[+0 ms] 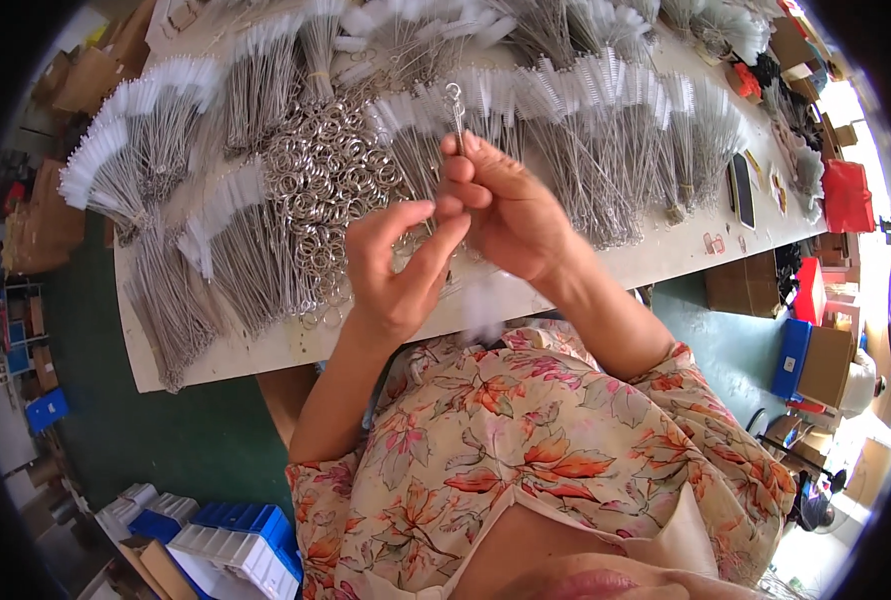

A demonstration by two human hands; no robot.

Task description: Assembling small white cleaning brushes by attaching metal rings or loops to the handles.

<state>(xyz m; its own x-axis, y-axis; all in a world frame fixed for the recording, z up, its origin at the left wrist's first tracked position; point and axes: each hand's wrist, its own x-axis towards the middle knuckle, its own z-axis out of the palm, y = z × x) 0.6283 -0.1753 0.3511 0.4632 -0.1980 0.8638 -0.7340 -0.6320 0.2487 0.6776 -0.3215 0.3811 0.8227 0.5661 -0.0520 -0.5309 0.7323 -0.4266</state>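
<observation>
My right hand [518, 222] pinches thin wire brushes, their looped metal ends [455, 105] sticking up above the fingertips. Below the hands, a blurred white bristle part [483, 305] hangs over the table's near edge. My left hand [394, 265] is closed, thumb and fingertips brought together against the right hand's fingers; what it pinches, if anything, is hidden. Just left of the hands lies a heap of shiny metal split rings [331, 165]. Bundles of wire brushes with white bristles [606, 130] spread behind and to the right.
More brush bundles [156, 130] cover the left of the pale table [606, 268]. A dark phone [742, 190] lies near its right edge. Blue and white bins [236, 545] stand on the green floor at lower left. Cardboard boxes [746, 285] and a red bag [849, 197] are at right.
</observation>
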